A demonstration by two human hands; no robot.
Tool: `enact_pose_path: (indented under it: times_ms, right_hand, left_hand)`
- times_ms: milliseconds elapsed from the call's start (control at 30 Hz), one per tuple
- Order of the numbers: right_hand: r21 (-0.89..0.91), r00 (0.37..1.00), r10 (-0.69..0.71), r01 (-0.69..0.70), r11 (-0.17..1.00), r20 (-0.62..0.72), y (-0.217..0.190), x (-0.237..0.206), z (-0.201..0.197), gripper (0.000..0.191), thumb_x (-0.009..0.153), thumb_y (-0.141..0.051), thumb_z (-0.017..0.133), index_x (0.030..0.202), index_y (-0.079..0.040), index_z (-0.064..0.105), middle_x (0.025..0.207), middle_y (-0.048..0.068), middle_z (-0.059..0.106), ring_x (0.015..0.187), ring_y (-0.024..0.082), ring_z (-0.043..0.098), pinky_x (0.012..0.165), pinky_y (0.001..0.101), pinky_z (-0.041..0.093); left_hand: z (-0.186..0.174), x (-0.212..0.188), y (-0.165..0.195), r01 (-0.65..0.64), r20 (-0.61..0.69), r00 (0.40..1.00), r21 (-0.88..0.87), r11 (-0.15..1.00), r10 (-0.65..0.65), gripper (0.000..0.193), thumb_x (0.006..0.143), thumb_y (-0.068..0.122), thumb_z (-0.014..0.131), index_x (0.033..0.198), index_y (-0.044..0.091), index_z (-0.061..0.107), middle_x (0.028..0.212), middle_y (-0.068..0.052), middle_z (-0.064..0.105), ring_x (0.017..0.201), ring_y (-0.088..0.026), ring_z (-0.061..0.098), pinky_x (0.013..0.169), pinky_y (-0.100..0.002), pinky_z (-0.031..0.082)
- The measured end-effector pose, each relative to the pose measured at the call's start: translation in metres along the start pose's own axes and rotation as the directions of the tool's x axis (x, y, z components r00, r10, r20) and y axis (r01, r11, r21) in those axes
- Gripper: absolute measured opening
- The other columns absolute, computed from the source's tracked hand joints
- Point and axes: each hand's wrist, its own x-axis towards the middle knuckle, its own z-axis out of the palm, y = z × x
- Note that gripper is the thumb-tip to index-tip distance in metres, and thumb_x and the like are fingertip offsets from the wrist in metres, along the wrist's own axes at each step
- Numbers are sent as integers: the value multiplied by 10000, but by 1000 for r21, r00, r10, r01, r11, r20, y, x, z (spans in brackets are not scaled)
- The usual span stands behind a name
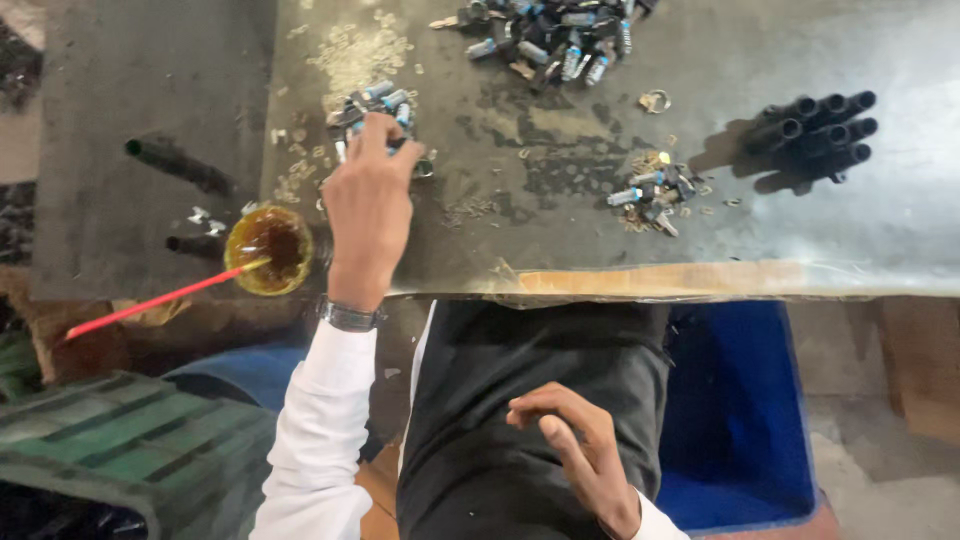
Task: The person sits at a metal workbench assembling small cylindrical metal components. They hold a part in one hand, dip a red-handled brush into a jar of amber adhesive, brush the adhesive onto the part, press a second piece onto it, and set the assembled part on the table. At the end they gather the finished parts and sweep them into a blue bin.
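Reaching our left hand (368,205) into small blue-capped parts (375,105), upper left, fingers closing on some; right hand (575,440) resting open. We are risking elbowing the amber cup (268,250).

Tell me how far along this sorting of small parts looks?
Possibly done: a bundle of black tubes lies at the table's right. In hand: the left hand reaches into a small pile of blue-and-black parts; the right hand rests empty. Left: a bigger pile and another small one.

Soft daylight, right-side glare, slight blur
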Motion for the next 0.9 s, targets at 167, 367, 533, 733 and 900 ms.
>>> enact_pose_path:
  times_ms: [167, 367, 533, 733, 900]
  right_hand:
    - [-67, 999, 29, -27, 997, 26, -9, 8, -14, 336, 1043, -239, 537, 1120, 46, 696, 1016, 136, 736, 947, 205, 719, 866, 315, 557]
    - [278, 1000, 11, -4, 961, -26, -24, 40, -12, 487, 1083, -376, 482, 1318, 29, 616, 1139, 114, 697, 1030, 192, 659, 954, 319, 511]
    - [347, 995, -12, 47, 937, -102, -17, 52, -6, 509, 1060, -409, 522, 1370, -7, 561, 1249, 87, 619, 1167, 159, 582, 1026, 308, 447]
    - [487, 974, 182, -93, 868, -138, 8, 29, -10, 238, 1034, -124, 627, 1216, 27, 598, 1213, 146, 617, 1163, 220, 582, 1032, 366, 444]
    - [339, 976, 39, 37, 940, -215, 12, 10, -18, 140, 1015, -118, 601, 1106, -44, 526, 1233, 186, 688, 1243, 245, 630, 1102, 356, 453]
  left_hand:
    - [-18, -7, 14, 79, -87, 992, -144, 986, -93, 135, 940, 30, 703, 1045, 115, 697, 1092, -32, 621, 1003, -264, 663, 783, -426, 528]
    - [-63, -64, 69, -5, -151, 971, -793, 610, -188, 156, 937, -60, 589, 1054, 38, 618, 1077, -103, 687, 999, -282, 704, 890, -384, 564]
    - [-73, -94, 83, -362, -128, 912, -696, 620, 389, 255, 816, 60, 766, 1068, 68, 735, 1090, -54, 667, 1062, -246, 672, 955, -414, 562]
    - [-49, -106, 80, -260, -59, 939, -770, 583, 340, 237, 834, 0, 732, 1039, 118, 727, 1119, -19, 686, 1057, -221, 680, 1015, -432, 543]
    - [-19, -84, 64, -44, -36, 999, -535, 844, 29, 249, 969, 101, 747, 1217, 121, 737, 1146, -31, 654, 1048, -243, 613, 943, -395, 479]
